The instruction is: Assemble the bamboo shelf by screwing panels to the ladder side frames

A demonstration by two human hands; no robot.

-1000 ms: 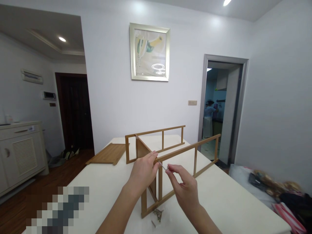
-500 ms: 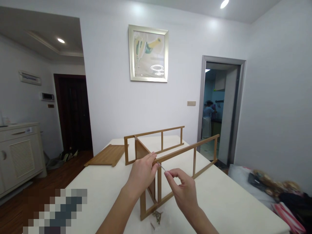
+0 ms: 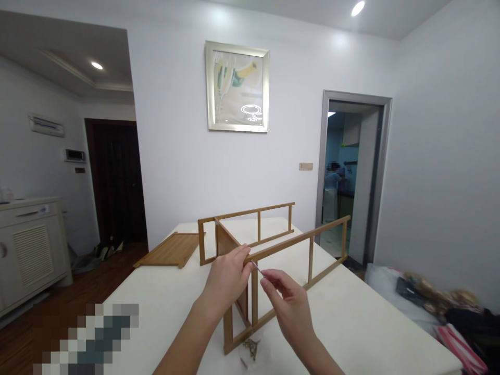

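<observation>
A wooden shelf frame (image 3: 281, 243) lies on its side on the white table, its two ladder-like sides joined by a wooden panel (image 3: 227, 240). My left hand (image 3: 229, 271) is closed over the near corner where panel and side rail meet, gripping the frame there. Between the fingertips of my right hand (image 3: 287, 299) is a thin metal hex key (image 3: 257, 267), pointing up and left. Its tip meets the rail beside my left thumb; the contact point is too small to make out. Below the frame lie several small screws (image 3: 252, 348) on clear plastic.
Another slatted wooden panel (image 3: 170, 250) lies flat at the table's (image 3: 375, 323) left side. A light cabinet (image 3: 33, 250) stands on the left. Bags and cloth (image 3: 441, 307) are piled to the right. A person (image 3: 332, 187) stands beyond the doorway.
My right hand has shifted slightly left with the hex key, and its fingers have turned a little. My left hand and the frame stay nearly where they were.
</observation>
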